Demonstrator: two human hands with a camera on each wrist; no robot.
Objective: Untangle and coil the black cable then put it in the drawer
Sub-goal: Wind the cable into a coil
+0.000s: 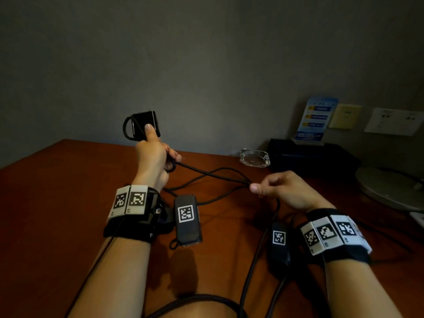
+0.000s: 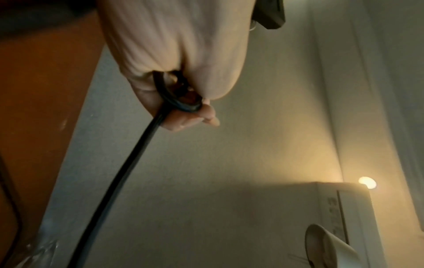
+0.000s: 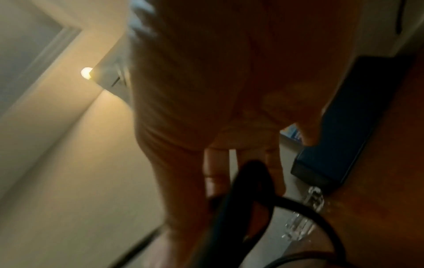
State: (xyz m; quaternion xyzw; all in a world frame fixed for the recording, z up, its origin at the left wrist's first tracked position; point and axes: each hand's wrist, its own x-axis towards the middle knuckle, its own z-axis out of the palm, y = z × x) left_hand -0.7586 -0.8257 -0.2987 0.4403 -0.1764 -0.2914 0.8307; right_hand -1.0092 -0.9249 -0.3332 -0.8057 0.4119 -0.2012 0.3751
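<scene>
My left hand (image 1: 153, 154) is raised above the brown desk (image 1: 57, 191) and grips the black power adapter (image 1: 143, 122), thumb pressed on its face, with a turn of the black cable (image 1: 206, 173) looped round it and through my fingers (image 2: 190, 117). From that hand the black cable (image 2: 128, 172) runs right to my right hand (image 1: 275, 187), which pinches it between thumb and forefinger a little above the desk. More slack lies in loops on the desk below both hands. In the right wrist view a blurred cable loop (image 3: 250, 199) hangs under my fingers (image 3: 215, 168). No drawer shows.
A clear glass ashtray (image 1: 254, 158) sits at the desk's back, beside a dark flat box (image 1: 309, 157) carrying a blue leaflet stand (image 1: 315, 118). A round grey lamp base (image 1: 390, 187) stands at the right edge. Wall sockets (image 1: 394, 121) are behind it.
</scene>
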